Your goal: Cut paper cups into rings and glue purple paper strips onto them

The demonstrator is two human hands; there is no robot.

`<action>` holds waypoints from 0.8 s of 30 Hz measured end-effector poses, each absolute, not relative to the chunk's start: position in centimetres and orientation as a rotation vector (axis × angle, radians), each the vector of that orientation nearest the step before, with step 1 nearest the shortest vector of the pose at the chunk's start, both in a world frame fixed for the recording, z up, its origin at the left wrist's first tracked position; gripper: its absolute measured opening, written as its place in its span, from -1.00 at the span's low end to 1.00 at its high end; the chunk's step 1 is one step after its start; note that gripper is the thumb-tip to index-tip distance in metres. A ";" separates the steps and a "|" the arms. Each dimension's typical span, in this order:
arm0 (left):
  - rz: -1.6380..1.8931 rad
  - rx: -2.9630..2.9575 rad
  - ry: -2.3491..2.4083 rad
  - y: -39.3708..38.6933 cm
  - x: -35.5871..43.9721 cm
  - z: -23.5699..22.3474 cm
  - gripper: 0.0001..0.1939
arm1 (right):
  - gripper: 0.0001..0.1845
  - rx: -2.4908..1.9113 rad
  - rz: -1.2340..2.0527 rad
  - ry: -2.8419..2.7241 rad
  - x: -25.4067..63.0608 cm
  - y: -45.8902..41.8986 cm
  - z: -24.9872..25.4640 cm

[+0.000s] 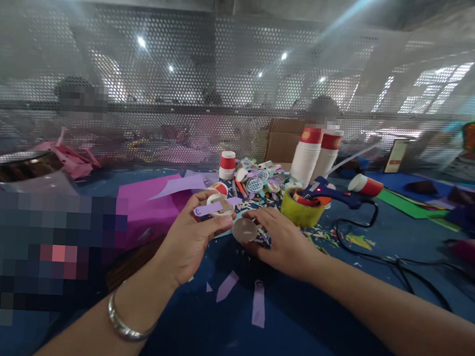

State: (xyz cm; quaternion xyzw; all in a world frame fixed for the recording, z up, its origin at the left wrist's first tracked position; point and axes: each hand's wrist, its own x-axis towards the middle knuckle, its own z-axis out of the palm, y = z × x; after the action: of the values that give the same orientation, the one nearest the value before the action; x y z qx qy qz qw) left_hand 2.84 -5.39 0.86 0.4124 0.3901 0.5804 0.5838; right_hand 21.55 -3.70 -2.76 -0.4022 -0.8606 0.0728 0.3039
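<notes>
My left hand (192,237) pinches a white round paper-cup piece (228,205), with a purple paper strip (209,208) bearing a small drawn smile lying across it. Close by on the right, my right hand (285,241) has its fingers curled round the edge of a greyish round disc (245,230). The two held pieces are near each other but apart. Below them on the blue table lie a pointed purple paper strip (227,286) and a second purple strip (258,304). Behind my hands is a pile of decorated round pieces (257,183).
Stacked paper cups (305,157) stand behind the pile. A blue glue gun (334,191) rests on a yellow tape roll (301,210), its black cable (396,262) trailing right. Purple sheets (146,205) lie left; a tipped cup (366,185) and green sheets (407,204) lie right.
</notes>
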 end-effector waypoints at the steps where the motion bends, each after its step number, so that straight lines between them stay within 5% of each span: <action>1: 1.355 0.954 0.914 -5.3 2.7 0.8 -0.44 | -0.62 -1.022 0.204 -2.282 21.8 -4.1 -2.5; 24: 0.948 1.139 0.773 -6.7 3.8 -0.5 -0.57 | -0.54 -0.819 0.256 -2.341 23.8 -5.9 0.0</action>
State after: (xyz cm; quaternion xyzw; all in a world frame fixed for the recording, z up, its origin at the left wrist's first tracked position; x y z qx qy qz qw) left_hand 3.78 -6.68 -0.51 0.5056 0.3428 0.4209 0.6706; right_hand 23.80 -5.90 0.01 -0.3114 -0.8900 0.0972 0.3186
